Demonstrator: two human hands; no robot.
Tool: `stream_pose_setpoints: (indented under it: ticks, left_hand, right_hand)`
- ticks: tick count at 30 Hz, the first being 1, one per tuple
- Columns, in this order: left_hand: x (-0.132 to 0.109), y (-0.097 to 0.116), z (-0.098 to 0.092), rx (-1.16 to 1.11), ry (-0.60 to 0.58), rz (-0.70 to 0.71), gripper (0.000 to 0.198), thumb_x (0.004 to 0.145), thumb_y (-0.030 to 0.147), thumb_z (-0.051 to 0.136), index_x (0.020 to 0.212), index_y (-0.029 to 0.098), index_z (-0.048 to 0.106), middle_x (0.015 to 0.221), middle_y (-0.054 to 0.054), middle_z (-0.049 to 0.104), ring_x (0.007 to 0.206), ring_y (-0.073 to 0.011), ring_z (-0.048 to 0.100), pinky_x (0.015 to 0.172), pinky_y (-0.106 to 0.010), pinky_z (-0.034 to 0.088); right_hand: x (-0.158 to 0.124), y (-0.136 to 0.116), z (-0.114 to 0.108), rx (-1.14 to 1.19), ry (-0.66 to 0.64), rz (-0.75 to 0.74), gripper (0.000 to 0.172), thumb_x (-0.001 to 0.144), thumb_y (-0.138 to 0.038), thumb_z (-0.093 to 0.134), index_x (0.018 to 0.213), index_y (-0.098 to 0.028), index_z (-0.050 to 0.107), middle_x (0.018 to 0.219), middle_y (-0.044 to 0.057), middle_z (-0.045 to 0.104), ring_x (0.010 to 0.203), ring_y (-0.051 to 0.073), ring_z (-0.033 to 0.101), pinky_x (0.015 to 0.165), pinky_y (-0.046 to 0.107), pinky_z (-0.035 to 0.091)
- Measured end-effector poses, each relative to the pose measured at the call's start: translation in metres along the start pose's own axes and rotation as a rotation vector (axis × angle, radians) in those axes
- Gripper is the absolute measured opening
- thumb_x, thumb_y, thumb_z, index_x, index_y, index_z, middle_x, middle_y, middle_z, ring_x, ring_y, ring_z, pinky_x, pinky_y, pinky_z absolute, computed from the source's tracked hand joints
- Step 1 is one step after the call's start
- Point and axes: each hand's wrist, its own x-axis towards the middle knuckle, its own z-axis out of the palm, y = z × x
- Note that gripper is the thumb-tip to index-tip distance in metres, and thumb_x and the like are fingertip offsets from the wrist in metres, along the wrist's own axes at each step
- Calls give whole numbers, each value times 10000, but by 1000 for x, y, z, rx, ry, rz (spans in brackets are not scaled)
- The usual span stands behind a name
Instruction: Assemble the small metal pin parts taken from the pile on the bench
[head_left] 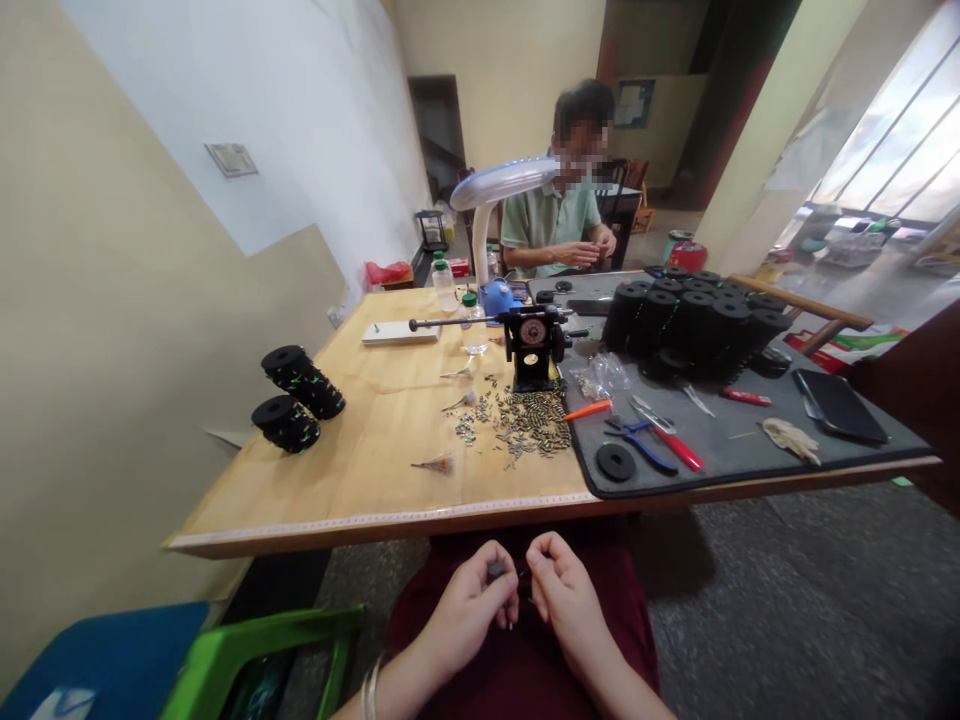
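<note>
My left hand is closed in a pinch over my lap, with a small dark piece showing between thumb and fingers; what it is I cannot make out. Close beside it on the right, my right hand has its thumb and fingers pressed together, and anything in them is too small to name. The two hands are a little apart, below the table's front edge. Beyond them on the wooden table lies a pile of small metal parts, in front of a black winding device with a dial.
Black foam rolls stand on a grey mat with pliers and a red-handled tool. More foam rolls are at the left. Across the table a person sits behind a lamp. A green stool is lower left.
</note>
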Motion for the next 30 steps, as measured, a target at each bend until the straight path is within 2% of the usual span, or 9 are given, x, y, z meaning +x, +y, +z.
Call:
stream_pose_setpoints:
  ticks: [3,7,12,16,19,23,27,30]
  left_hand:
    - [-1,1,1,-1,-8,3,183,793,322,560,729,186,456,530,44,523,480,-96,492,475,-206,368]
    - [1,1,1,-23,26,-1,187,702,244,633,771,184,469,551,65,514,475,-84,483,476,-196,376]
    - [5,-2,-1,65,34,-33,60,701,207,539,717,170,494,486,45,522,424,-90,459,445,-201,347]
    - [6,-1,-3,144,83,20,21,665,186,528,665,169,516,496,60,467,439,-86,394,448,-205,319]
    - [5,2,-3,249,152,83,62,671,188,573,620,155,565,535,48,468,511,-95,384,508,-213,320]
    - [3,7,-5,342,196,74,127,695,241,626,615,143,639,483,55,436,490,-95,328,498,-221,270]
    - [3,10,-10,266,220,102,153,705,300,655,661,153,658,514,38,493,500,-106,377,504,-220,295]
    - [2,14,-12,191,186,116,165,735,327,637,710,164,646,540,31,511,521,-117,420,519,-220,335]
  right_hand:
    - [0,-1,0,10,-2,7,418,784,-599,561,754,-201,438,393,-145,322,339,36,219,358,169,158]
    - [0,2,-1,22,-12,8,406,789,-588,564,765,-203,438,394,-145,321,341,37,225,358,166,158]
    - [-1,3,-1,45,-46,15,401,781,-581,576,759,-209,427,411,-151,288,344,34,194,349,163,138]
    - [-1,1,0,30,-61,15,385,781,-563,581,757,-207,434,422,-146,291,351,38,200,356,167,134]
    - [-1,0,1,12,-87,4,378,781,-552,579,748,-201,443,431,-131,326,367,45,230,376,178,144]
    - [-2,-4,0,-11,-104,4,369,774,-543,586,737,-201,454,460,-110,349,414,63,265,413,194,171]
    - [-4,-11,-1,-124,-132,33,326,738,-487,634,710,-191,499,498,-99,320,463,75,237,447,213,177]
    - [-5,-13,0,-209,-157,29,258,728,-383,620,629,-186,485,502,-90,307,484,78,230,468,225,181]
